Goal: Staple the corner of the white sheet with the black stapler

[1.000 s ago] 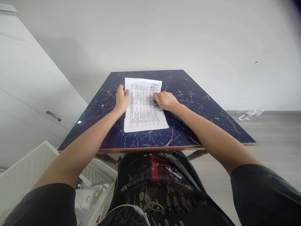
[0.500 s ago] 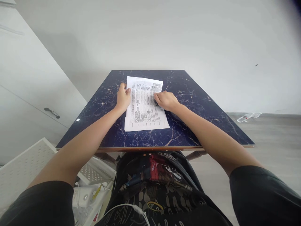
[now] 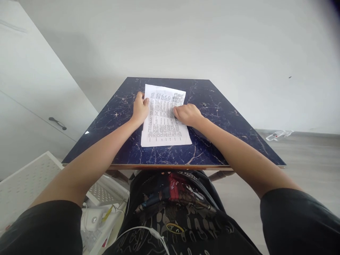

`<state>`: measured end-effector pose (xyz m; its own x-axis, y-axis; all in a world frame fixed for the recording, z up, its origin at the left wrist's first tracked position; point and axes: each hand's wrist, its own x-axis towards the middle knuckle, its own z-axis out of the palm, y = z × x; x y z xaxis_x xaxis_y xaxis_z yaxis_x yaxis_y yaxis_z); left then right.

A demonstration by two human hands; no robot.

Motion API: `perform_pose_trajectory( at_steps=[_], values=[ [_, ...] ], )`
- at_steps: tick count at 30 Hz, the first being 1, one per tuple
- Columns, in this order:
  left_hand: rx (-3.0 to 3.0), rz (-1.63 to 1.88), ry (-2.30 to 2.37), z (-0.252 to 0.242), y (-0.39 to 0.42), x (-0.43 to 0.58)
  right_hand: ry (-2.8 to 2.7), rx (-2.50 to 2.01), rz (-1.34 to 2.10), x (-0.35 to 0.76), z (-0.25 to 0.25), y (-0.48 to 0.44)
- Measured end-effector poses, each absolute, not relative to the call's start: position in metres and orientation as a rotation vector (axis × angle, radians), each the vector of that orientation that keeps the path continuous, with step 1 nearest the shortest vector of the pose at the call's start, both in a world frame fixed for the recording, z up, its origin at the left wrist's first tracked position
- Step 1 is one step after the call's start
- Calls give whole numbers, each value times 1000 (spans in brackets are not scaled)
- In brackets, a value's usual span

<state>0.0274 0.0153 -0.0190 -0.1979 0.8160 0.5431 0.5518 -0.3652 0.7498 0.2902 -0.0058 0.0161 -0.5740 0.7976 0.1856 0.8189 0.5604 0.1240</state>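
Printed sheets of paper (image 3: 164, 127), covered in columns of dark text, lie on the dark blue marbled table, their top part slightly raised. At their left edge my left hand (image 3: 140, 109) grips them, thumb on top and the other fingers mostly behind. My right hand (image 3: 188, 114) is closed over the right edge of the sheets, knuckles up. Whatever sits under its fingers is mostly hidden.
The blue table (image 3: 127, 156) stands against a white wall. A small dark object (image 3: 203, 104) lies right of my right hand. White cabinet doors with a dark handle (image 3: 57, 123) are at left, above a white perforated basket (image 3: 29, 180). A clear plastic item (image 3: 278, 135) lies on the floor.
Both hands keep their places on the sheets. The dark object with a shiny part that showed under my right fingers is now mostly covered. The view has shifted slightly.
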Motion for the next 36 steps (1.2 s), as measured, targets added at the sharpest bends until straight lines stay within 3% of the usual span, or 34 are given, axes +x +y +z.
perform_pose_trajectory(
  at_steps=[15,28,36],
  values=[
    [1809,1539,1706,-21,15,23,-2716,-1309,-431,281,8,-12],
    [1970,1075,2054,-16,9,19,-2391,-1371,84,304,24,2],
    [2073,910,2122,-19,11,15,-2627,-1404,300,364,42,18]
  ],
)
